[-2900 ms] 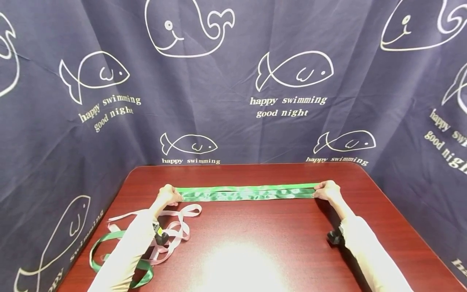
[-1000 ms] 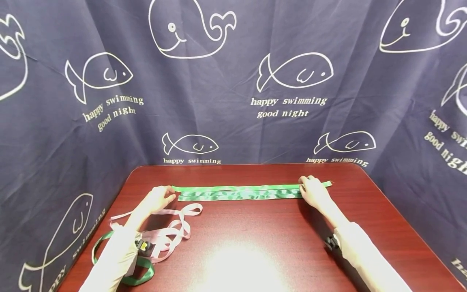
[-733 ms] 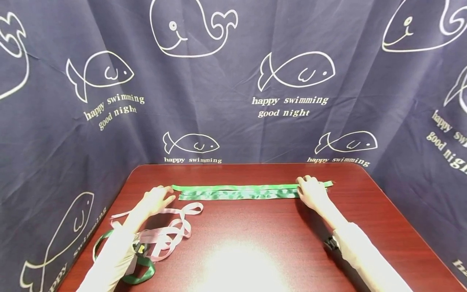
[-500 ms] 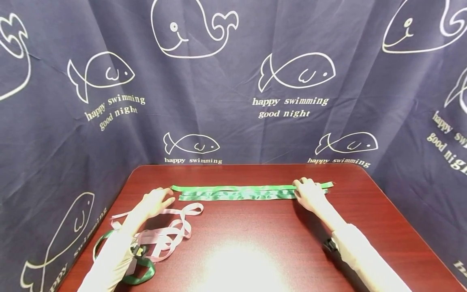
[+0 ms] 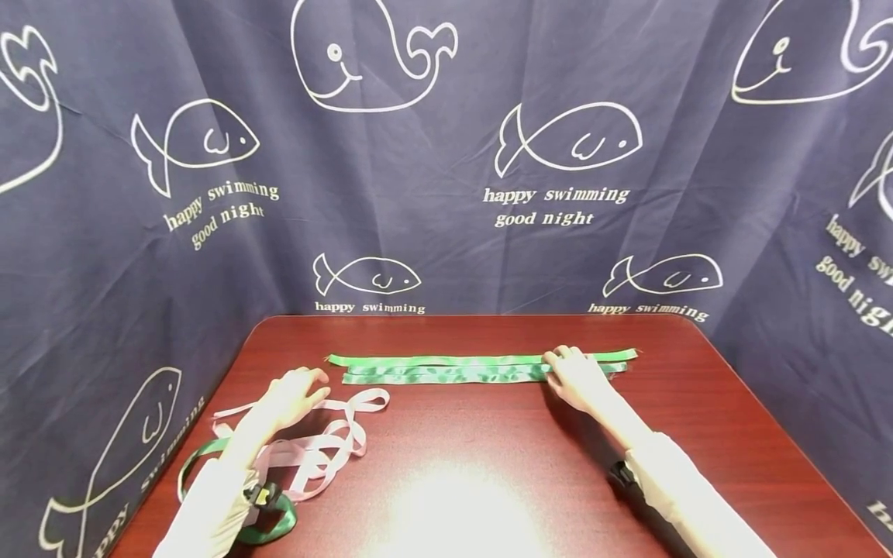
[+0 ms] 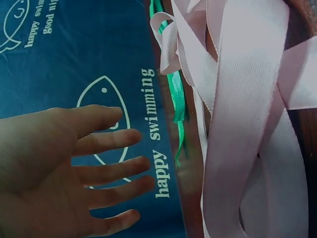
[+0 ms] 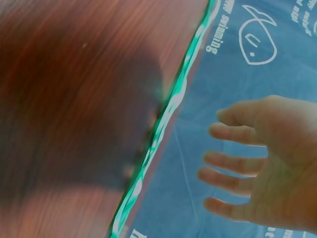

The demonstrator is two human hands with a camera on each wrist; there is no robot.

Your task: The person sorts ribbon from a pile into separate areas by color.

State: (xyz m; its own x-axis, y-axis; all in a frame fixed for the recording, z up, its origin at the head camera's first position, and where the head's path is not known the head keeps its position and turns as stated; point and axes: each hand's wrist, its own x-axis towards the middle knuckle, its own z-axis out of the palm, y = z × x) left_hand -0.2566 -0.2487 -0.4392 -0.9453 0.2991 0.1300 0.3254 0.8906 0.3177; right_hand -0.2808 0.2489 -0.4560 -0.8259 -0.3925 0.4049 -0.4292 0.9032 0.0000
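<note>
**Both hands spread and empty over the ribbons on the table**

The right hand [image 5: 575, 377] hovers with straight, spread fingers [image 7: 233, 141] over the right part of the long flat green satin ribbon [image 5: 453, 368], which lies folded in two parallel strips stretched across the far side of the dark red wooden table [image 5: 488, 465]. In the head view the fingertips seem to reach the strips, while the right wrist view shows the palm open with nothing in it; whether the fingertips actually touch the ribbon cannot be told. A short end of the ribbon runs on past this hand toward the table's right edge.

The left hand [image 5: 293, 391] is likewise open, fingers [image 6: 106, 141] apart and holding nothing. It sits just short of the green ribbon's left end, apart from it, above a loose tangle of pale pink satin ribbon [image 5: 328, 446] that lies under and beside the wrist. A coil of darker green ribbon [image 5: 268, 523] lies close to the left forearm, partly under the pink loops.

Behind both hands hangs a navy cloth backdrop printed with white fish and whales [image 5: 446, 178].
</note>
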